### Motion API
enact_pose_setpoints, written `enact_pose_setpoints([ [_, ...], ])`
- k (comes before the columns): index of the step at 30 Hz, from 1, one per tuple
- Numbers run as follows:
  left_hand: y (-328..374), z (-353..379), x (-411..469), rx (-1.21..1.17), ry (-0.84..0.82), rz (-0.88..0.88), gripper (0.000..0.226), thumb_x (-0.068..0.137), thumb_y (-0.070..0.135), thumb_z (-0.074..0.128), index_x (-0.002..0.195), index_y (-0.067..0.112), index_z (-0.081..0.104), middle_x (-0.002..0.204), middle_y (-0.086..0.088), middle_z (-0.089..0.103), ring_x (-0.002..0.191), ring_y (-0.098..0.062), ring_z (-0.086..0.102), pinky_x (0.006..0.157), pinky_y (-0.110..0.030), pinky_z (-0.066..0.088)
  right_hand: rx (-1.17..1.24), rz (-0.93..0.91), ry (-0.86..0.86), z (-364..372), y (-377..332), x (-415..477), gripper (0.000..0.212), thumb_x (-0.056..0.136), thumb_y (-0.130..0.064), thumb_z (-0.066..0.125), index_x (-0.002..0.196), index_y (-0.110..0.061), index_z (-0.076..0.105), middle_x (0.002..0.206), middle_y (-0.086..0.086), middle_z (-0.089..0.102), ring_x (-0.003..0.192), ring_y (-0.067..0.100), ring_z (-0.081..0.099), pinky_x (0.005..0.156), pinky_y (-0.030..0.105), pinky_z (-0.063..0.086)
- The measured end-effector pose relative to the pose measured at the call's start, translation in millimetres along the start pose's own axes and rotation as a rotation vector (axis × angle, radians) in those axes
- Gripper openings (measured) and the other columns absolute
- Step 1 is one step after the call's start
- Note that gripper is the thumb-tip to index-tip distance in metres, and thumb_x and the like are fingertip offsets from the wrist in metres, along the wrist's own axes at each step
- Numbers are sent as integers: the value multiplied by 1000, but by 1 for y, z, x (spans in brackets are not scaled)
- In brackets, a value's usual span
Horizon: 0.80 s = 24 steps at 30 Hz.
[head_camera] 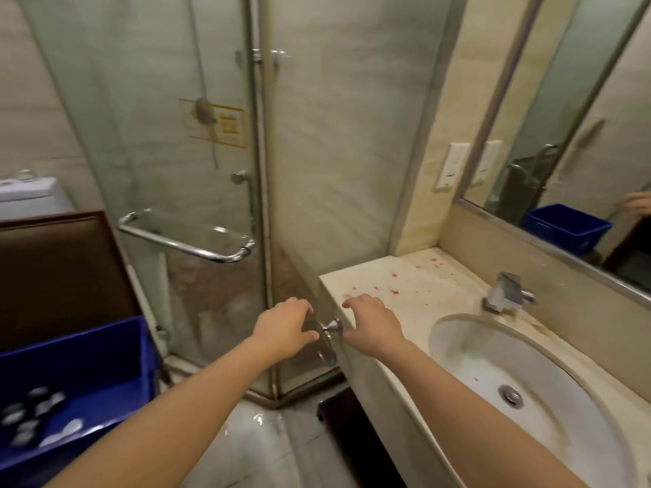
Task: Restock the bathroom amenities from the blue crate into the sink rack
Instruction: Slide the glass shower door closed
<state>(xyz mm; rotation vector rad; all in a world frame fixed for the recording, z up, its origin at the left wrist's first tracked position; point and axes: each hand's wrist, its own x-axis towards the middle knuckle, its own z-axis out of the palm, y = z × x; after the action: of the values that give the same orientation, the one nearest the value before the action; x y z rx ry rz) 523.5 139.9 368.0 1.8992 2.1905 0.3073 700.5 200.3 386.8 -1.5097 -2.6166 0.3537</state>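
The glass shower enclosure (pixel 176 135) fills the view from 10 to 12 o'clock. The pale stone table (pixel 387 280) runs from the centre to 4 o'clock, with a white basin (pixel 493 364) set in it and red flecks scattered on its far corner. A mirror (pixel 581 118) hangs at 2 o'clock. The blue crate (pixel 88 353) sits at 8 o'clock, well apart from the table, with small dark-capped amenities (pixel 31 413) lying in its near corner. Both hands reach forward at the centre, apart, fingers loosely bent and holding nothing. The left hand (pixel 285 329) is just at 9 o'clock of a chrome fitting (pixel 333 329) on the table's end, the right hand (pixel 373 325) at 3 o'clock of it, over the table's edge; whether either touches the fitting cannot be told. A faucet (pixel 503 292) stands at the basin's 12 o'clock
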Motion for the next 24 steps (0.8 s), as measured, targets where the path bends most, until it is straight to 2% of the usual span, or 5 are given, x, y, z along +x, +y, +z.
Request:
enact_pose_setpoints([
  [8, -82, -19, -39, 7, 71, -291, 57, 86, 52, 64, 134, 27, 48, 132, 3, 52, 119, -18, 54, 95, -40, 48, -51, -288, -129, 29, -85, 49, 60, 83, -33, 62, 140, -22, 45, 134, 3, 48, 127, 26, 42, 99, 40, 43],
  [14, -123, -28, -67, -13, 104, -493, 55, 89, 51, 61, 135, 27, 45, 133, 6, 49, 117, -15, 53, 90, -38, 50, -61, -493, -203, 56, -142, 73, 60, 83, -35, 61, 139, -23, 44, 136, 2, 45, 129, 23, 40, 100, 37, 40],
  [18, -140, -29, -85, -35, 128, -637, 56, 88, 52, 62, 136, 27, 46, 130, 6, 50, 110, -16, 55, 85, -38, 52, -75, -633, -235, 68, -174, 86, 58, 81, -35, 62, 136, -23, 47, 131, 2, 48, 125, 25, 42, 96, 36, 40],
  [24, -160, -26, -108, -45, 182, -821, 54, 89, 51, 62, 134, 27, 46, 130, 5, 51, 113, -17, 54, 87, -36, 49, -54, -821, -278, 84, -210, 101, 48, 82, -32, 61, 129, -27, 52, 125, -2, 51, 120, 21, 45, 95, 35, 43],
])
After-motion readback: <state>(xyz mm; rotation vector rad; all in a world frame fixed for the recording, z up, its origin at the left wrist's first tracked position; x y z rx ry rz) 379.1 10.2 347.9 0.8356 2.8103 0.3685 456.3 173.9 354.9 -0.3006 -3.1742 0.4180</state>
